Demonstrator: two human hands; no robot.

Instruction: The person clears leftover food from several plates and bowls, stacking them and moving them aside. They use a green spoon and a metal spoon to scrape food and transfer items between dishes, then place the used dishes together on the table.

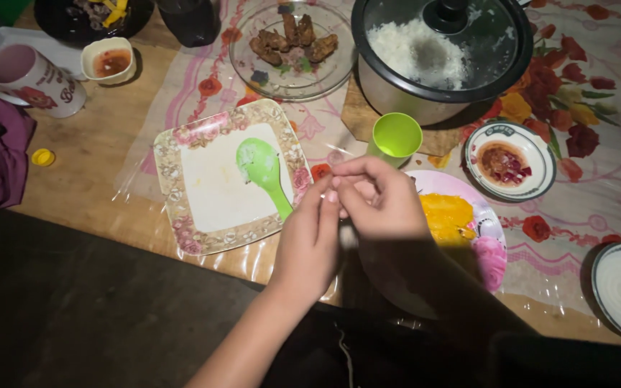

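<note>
Left hand [309,241] and right hand [379,201] brought together fingertip to fingertip above the near rim of the pink round plate [489,248], pinching something too small and blurred to tell, fingers narrowly closed. Yellow food [447,215] lying on that plate just right of the hands; square floral plate [174,172] with green spoon [266,172] just left of them on the tabletop [88,158]. Beyond: green cup [395,136], rice cooker [440,50], glass dish of fried pieces [292,47]
</note>
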